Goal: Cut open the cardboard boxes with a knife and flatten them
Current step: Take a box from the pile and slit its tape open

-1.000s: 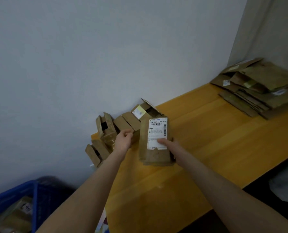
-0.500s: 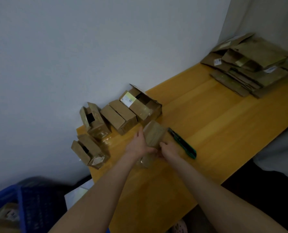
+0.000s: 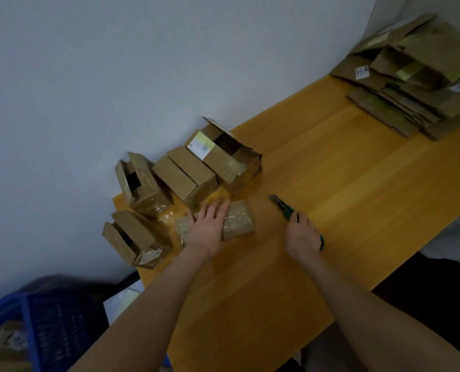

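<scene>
Since setting it down, left hand point(image 3: 210, 226): spread, pressing taped box point(image 3: 239, 220) flat.
Right hand point(image 3: 302, 233): moved onto utility knife point(image 3: 282, 208); grip unclear.
Next: cutting.

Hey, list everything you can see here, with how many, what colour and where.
Table: one, yellow wood, along the wall.
Boxes: four, brown, by the wall at the table's left end.
Taped box: one, brown, lying under the left hand.
Flattened cardboard: one pile, brown, far right end.
Knife: one, green, under the right hand.
Crate: one, blue, lower left, beside the table.
Left hand: flat on the taped box.
Right hand: on the knife; grip unclear.
</scene>
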`<state>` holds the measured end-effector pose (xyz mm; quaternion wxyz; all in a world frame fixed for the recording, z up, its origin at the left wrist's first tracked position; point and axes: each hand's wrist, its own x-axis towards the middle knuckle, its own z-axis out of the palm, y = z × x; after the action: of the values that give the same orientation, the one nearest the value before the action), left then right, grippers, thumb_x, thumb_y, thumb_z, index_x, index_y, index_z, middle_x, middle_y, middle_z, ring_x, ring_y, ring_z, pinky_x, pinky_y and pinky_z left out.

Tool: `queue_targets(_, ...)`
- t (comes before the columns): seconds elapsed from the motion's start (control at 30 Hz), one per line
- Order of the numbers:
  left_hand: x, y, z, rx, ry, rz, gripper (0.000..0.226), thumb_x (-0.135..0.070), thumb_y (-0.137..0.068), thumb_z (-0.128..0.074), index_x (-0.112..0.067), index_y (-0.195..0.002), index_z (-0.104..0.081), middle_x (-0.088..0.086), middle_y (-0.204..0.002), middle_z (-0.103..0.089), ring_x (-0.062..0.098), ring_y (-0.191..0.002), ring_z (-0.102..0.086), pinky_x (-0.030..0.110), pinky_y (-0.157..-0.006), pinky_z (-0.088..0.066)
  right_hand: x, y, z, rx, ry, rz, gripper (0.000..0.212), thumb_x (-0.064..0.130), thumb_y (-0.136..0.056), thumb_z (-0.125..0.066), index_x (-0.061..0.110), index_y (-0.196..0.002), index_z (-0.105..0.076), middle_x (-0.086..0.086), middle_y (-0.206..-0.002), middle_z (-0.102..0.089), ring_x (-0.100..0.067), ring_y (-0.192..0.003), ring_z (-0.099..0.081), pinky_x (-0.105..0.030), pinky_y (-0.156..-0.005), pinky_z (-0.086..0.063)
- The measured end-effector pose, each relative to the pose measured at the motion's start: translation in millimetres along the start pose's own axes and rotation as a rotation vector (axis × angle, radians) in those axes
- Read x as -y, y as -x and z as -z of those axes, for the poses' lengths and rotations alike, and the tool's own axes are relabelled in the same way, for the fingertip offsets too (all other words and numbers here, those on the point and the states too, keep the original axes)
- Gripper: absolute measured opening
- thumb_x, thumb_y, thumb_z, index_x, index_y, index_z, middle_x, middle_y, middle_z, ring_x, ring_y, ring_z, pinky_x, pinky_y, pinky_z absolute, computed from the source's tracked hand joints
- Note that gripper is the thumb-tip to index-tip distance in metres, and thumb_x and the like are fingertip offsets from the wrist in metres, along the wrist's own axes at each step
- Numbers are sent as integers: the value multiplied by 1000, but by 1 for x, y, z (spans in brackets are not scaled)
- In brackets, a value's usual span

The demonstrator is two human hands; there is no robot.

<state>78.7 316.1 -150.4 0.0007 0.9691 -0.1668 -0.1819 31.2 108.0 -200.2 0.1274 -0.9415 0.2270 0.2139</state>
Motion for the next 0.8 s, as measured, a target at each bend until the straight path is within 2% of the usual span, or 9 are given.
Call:
queue_targets(0.1,0,-4,1,23,-4,7,107,-36,-82,-73,-34,-154,7,6,-160,-8,27,-149,-6,55,-118,2,1,-3,1,-66,15,-28,45,12,-100,-43,11,-143,-30,-10,-145,-36,-29,-130,-38,-40,-98,-43)
queue_targets(0.23,0,-3,6,62,3,-4,106,-40,-82,-72,-34,-154,6,10,-151,-19,28,-145,-18,53,-119,1,1,-5,1,45,-131,-74,39,21,-96,-54,10,-130,-38,-14,-131,-48,-29,-118,-50,-38,-84,-49)
queue_targets(0.37,1,7,6,59,5,-32,106,-44,-81,-72,-29,-155,3,6,-151,-26,26,-144,-22,53,-120,-4,-1,2,-1,103,-483,25,36,25,-96,-55,6,-126,-47,-10,-103,-57,-24,-89,-59,-32,-64,-46)
queue_targets(0.43,0,16,7,75,2,5,110,-45,-79,-74,-22,-155,2,6,-159,-17,25,-148,-13,53,-119,-4,4,12,5,109,-656,73,31,30,-97,-53,8,-120,-50,-8,-89,-60,-22,-75,-59,-33,-59,-48)
queue_targets(0.5,1,23,7,79,-13,32,110,-46,-78,-75,-20,-155,0,3,-162,-12,24,-149,-9,52,-119,-4,8,23,9,126,-731,137,30,39,-99,-47,13,-115,-51,-7,-80,-61,-21,-67,-60,-35,-60,-51)
queue_targets(0.57,1,28,8,66,-12,42,107,-44,-77,-76,-21,-155,-6,4,-159,-19,26,-146,-18,50,-120,-8,8,34,12,129,-708,168,27,39,-101,-44,18,-118,-50,-6,-79,-62,-21,-67,-61,-37,-62,-51)
queue_targets(0.7,0,31,6,51,16,65,102,-39,-78,-77,-23,-154,-11,5,-152,-28,29,-142,-27,50,-120,-14,-3,45,13,128,-549,198,32,29,-101,-45,16,-130,-49,-6,-97,-62,-24,-82,-62,-41,-71,-54)
queue_targets(0.8,-3,30,6,44,34,75,101,-38,-76,-78,-22,-154,-15,5,-153,-29,29,-142,-27,50,-120,-14,-9,51,17,125,-464,242,43,29,-101,-45,23,-143,-39,-5,-114,-62,-23,-90,-62,-34,-68,-51)
